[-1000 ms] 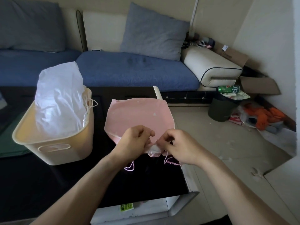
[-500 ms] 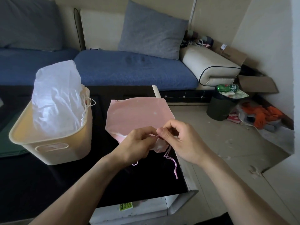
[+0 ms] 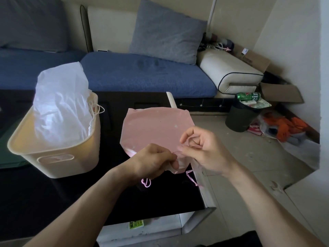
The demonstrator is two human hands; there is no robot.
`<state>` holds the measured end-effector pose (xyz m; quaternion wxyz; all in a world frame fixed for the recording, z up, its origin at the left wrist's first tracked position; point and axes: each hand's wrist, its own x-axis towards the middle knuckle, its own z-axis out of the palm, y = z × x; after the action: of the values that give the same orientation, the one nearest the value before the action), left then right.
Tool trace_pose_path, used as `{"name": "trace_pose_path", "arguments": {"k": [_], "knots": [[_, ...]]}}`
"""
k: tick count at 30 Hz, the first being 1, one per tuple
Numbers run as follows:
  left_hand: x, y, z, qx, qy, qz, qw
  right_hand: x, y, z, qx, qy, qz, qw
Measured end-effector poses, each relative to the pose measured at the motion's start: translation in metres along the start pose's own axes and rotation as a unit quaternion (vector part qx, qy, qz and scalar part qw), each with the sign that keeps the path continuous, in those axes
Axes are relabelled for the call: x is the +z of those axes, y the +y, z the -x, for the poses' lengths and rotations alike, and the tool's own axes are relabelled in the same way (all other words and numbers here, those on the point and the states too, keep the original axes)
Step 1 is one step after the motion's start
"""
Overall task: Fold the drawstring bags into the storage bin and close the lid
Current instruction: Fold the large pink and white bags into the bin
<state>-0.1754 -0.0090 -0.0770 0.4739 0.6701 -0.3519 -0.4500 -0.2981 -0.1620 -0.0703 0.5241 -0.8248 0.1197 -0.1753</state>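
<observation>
A: Where's the bag rn?

B: Pink drawstring bag (image 3: 156, 129) lies flat on the dark table (image 3: 53, 202), near its right edge. Left hand (image 3: 153, 161) pinches the bag's near end, fingers curled round the gathered fabric. Right hand (image 3: 201, 148) is just beside it, thumb and forefinger pinching the pink cord (image 3: 191, 177); the other fingers are loosely curled. A cord loop hangs below each hand.

A: How far along?

B: Early to mid, I'd say. A white bag (image 3: 60, 106) already stands crumpled in the cream storage bin (image 3: 58, 157), poking well above the rim. Pink one isn't folded yet. No lid in view, so closing is still left.

A: And the room?

B: Bin sits at table's left. Blue sofa (image 3: 142, 73) w/ grey cushion (image 3: 165, 31) behind. Tiled floor at right w/ a dark waste bin (image 3: 240, 118), cardboard boxes, orange clutter.
</observation>
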Motion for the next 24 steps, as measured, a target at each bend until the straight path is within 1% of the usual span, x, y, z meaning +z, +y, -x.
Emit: {"name": "trace_pose_path", "arguments": {"k": [2, 5, 7, 9, 14, 16, 21, 24], "knots": [[-0.001, -0.001, -0.002, -0.003, 0.014, 0.054, 0.998, -0.004, -0.002, 0.002, -0.002, -0.028, -0.010, 1.000], [-0.002, -0.001, -0.004, -0.012, 0.024, 0.105, 0.994, -0.004, -0.005, 0.006, -0.020, -0.045, 0.059, 0.997], [-0.002, -0.001, -0.004, -0.012, 0.024, 0.104, 0.994, 0.001, -0.005, 0.007, -0.024, -0.045, 0.094, 0.994], [-0.002, -0.001, -0.003, -0.017, 0.027, 0.097, 0.995, 0.006, -0.005, 0.006, -0.024, -0.030, 0.120, 0.992], [-0.001, -0.001, -0.001, -0.020, 0.043, 0.075, 0.996, 0.011, -0.003, 0.005, -0.043, 0.003, 0.152, 0.987], [0.000, -0.001, 0.000, -0.019, 0.041, 0.068, 0.997, 0.011, -0.003, 0.006, -0.043, 0.011, 0.151, 0.988], [0.002, 0.001, 0.000, -0.023, 0.049, 0.080, 0.995, 0.017, -0.005, 0.004, -0.036, 0.029, 0.106, 0.993], [-0.002, 0.003, 0.000, -0.016, 0.054, 0.077, 0.995, 0.014, -0.005, 0.005, -0.033, 0.019, 0.111, 0.993]]}}
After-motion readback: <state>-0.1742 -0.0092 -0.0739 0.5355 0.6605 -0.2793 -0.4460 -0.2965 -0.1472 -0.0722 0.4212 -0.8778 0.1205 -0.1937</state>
